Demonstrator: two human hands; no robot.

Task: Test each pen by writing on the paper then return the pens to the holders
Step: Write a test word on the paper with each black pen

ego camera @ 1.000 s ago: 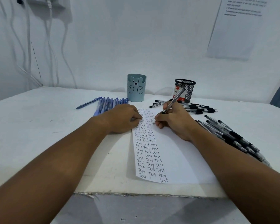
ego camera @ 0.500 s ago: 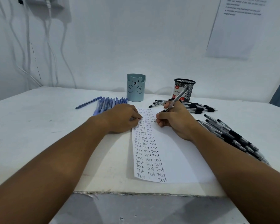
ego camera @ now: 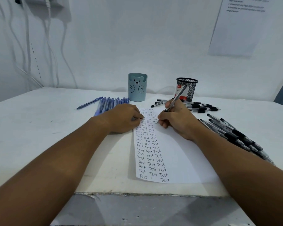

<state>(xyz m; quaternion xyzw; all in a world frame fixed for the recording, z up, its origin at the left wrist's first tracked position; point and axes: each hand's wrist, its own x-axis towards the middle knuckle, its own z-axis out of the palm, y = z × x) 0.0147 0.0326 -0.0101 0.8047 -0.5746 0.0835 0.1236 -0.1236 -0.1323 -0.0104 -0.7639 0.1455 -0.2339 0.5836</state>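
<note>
A white sheet of paper (ego camera: 178, 160) lies in front of me, its left part filled with columns of the word "Test". My right hand (ego camera: 176, 119) grips a black pen (ego camera: 176, 98) with its tip down on the paper beside the third column. My left hand (ego camera: 126, 119) rests on the sheet's left edge with curled fingers and holds nothing. At the back stand a blue bear holder (ego camera: 137, 87) and a black mesh holder (ego camera: 187, 88).
A row of blue pens (ego camera: 108, 103) lies left of the bear holder, one blue pen (ego camera: 89, 103) apart from it. Black pens lie in a pile by the mesh holder (ego camera: 198, 107) and in a second pile (ego camera: 235, 136) under my right forearm. Cables hang on the left wall.
My right hand has shifted slightly while writing, and the pen tip moved a little along the line. The left hand stays in place on the paper.
</note>
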